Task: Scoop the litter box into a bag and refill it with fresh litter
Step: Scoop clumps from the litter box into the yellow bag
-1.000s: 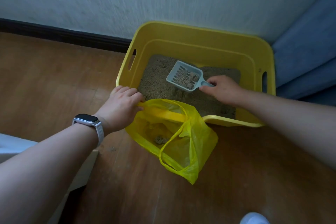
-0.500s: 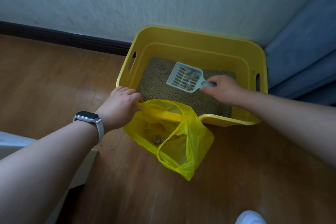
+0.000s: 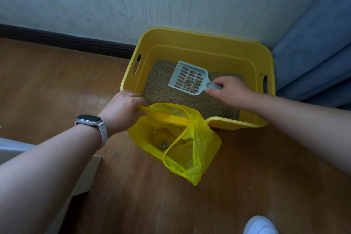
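Scoop (image 3: 189, 79): grey, slotted, held above litter (image 3: 161, 89) in middle of box (image 3: 209, 38). Few clumps (image 3: 190, 82) in its pan. Long axis diagonal: pan points far-left toward wall, handle near-right.

Right hand (image 3: 230, 92): fingers curled round scoop handle.

Box: yellow, on floor (image 3: 57, 81) against wall, part-filled with litter.

Bag (image 3: 199, 150): yellow, mouth open, touching box's near rim; one clump (image 3: 164, 144) inside.

Left hand (image 3: 122, 108): fingers curled round bag handle at box's near-left corner.

Second ago scoop carried loose litter too; now only clumps.

Dim, soft daylight; slight motion blur
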